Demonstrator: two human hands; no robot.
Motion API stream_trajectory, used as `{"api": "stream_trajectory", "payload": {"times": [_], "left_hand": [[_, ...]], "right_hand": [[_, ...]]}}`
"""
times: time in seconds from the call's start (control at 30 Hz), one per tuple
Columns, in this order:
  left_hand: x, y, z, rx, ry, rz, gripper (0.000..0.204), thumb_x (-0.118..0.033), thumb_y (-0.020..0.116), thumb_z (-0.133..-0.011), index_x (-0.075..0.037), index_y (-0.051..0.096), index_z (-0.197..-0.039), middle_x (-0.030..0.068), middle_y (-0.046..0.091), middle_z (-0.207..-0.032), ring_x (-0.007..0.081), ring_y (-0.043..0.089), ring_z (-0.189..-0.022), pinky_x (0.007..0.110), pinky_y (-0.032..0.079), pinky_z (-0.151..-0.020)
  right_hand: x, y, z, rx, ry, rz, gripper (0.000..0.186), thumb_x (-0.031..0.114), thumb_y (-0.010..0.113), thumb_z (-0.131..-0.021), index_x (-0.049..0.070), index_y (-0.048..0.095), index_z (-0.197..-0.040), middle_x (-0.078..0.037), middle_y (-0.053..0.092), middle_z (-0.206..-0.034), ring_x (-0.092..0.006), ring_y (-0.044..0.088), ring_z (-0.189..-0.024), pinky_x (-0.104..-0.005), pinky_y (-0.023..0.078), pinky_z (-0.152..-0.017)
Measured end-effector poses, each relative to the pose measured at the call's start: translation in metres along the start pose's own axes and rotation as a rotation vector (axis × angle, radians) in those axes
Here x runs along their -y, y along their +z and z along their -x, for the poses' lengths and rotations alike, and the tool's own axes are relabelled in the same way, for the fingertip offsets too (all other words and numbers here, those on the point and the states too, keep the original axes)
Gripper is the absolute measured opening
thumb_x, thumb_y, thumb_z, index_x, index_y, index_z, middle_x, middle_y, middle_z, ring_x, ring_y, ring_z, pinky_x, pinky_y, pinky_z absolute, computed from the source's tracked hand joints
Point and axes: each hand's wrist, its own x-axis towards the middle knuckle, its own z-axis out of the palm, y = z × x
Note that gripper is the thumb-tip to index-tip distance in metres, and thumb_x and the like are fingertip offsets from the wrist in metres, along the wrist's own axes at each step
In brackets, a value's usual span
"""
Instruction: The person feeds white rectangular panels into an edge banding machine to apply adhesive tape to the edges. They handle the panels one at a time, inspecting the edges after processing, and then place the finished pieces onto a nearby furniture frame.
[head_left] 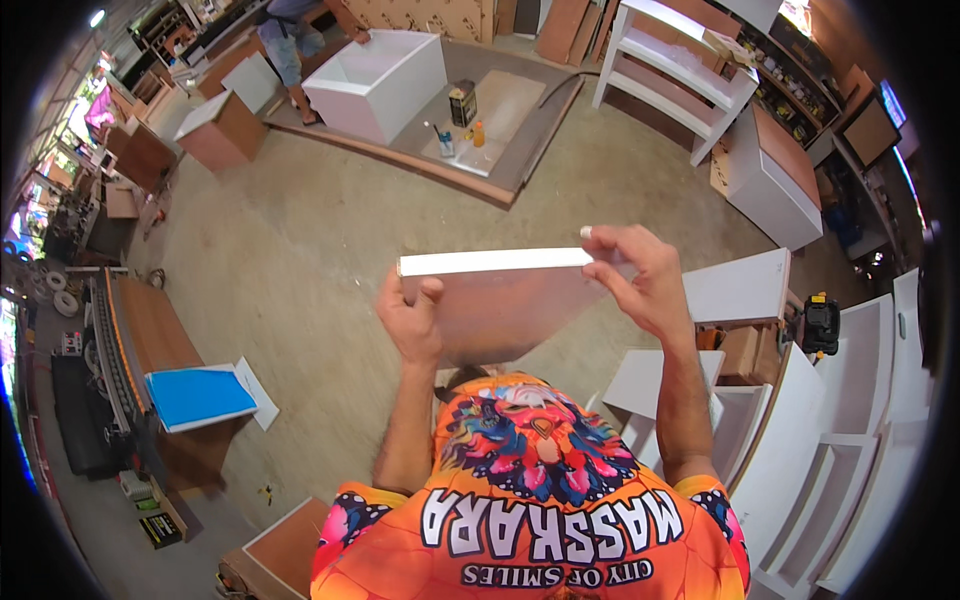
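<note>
A flat board (500, 310) with a bright white long edge is held up in front of my chest, its broad face brownish and in shade. My left hand (410, 318) grips its left end, thumb on the near face and the other fingers mostly hidden behind. At the right end, my right hand (640, 278) is curled around the corner. Its thumb rests against the board just below the white edge, and the index finger sticks out above with a small white spot at its tip, too small to make out.
Ahead, a person (290, 45) stands by a white box cabinet (385, 90) on a low platform (400, 165) with a can and bottles. White shelving (670, 75) stands far right; cabinet parts (740, 285) and a black-and-yellow tool (820, 325) lie to my right. A blue sheet (200, 397) rests at left.
</note>
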Motion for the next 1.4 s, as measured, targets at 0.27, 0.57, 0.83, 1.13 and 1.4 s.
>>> {"api": "stream_trajectory", "payload": {"times": [0.27, 0.57, 0.83, 1.13, 1.4], "left_hand": [[0.054, 0.05, 0.015, 0.613, -0.092, 0.086, 0.041, -0.037, 0.091, -0.074, -0.006, 0.067, -0.086, -0.0007, 0.063, -0.077, 0.0096, 0.058, -0.076, 0.029, 0.046, -0.068], [0.143, 0.114, 0.076, 1.208, -0.364, 0.204, 0.039, -0.033, 0.09, -0.075, -0.003, 0.072, -0.092, 0.0058, 0.069, -0.089, 0.0172, 0.065, -0.087, 0.031, 0.051, -0.076], [0.156, 0.2, 0.125, 1.904, -0.062, -0.108, 0.03, -0.01, 0.089, -0.076, -0.001, 0.073, -0.1, 0.0074, 0.076, -0.094, 0.0198, 0.069, -0.092, 0.035, 0.053, -0.087], [0.206, 0.27, 0.198, 2.008, -0.505, -0.245, 0.034, -0.013, 0.084, -0.085, 0.001, 0.071, -0.113, 0.005, 0.074, -0.097, 0.0159, 0.068, -0.094, 0.031, 0.054, -0.086], [0.268, 0.195, 0.178, 1.81, -0.843, -0.852, 0.042, -0.029, 0.083, -0.087, -0.002, 0.07, -0.117, 0.0026, 0.072, -0.099, 0.013, 0.066, -0.086, 0.028, 0.048, -0.072]], "right_hand": [[0.028, -0.002, 0.026, 0.638, 0.351, 0.08, 0.075, 0.041, 0.08, -0.079, 0.012, 0.057, -0.144, -0.019, 0.073, -0.09, -0.0415, 0.07, -0.084, -0.0511, 0.054, -0.074], [-0.021, 0.057, 0.192, 0.298, 0.937, 0.027, 0.018, 0.019, 0.076, -0.078, 0.003, 0.077, -0.087, -0.021, 0.073, -0.082, -0.0412, 0.073, -0.081, -0.0507, 0.058, -0.073], [-0.036, 0.101, 0.299, -0.012, 1.298, 0.266, 0.016, 0.008, 0.071, -0.073, 0.002, 0.077, -0.086, -0.022, 0.073, -0.084, -0.041, 0.074, -0.083, -0.0496, 0.059, -0.074], [-0.043, 0.099, 0.461, -0.107, 1.653, 0.303, 0.019, 0.007, 0.069, -0.077, 0.003, 0.078, -0.093, -0.022, 0.075, -0.09, -0.0414, 0.074, -0.087, -0.0502, 0.06, -0.079], [-0.063, 0.062, 0.607, -0.123, 1.888, 0.261, 0.021, 0.005, 0.069, -0.076, 0.002, 0.078, -0.094, -0.025, 0.074, -0.097, -0.0413, 0.073, -0.096, -0.0499, 0.059, -0.084]]}}
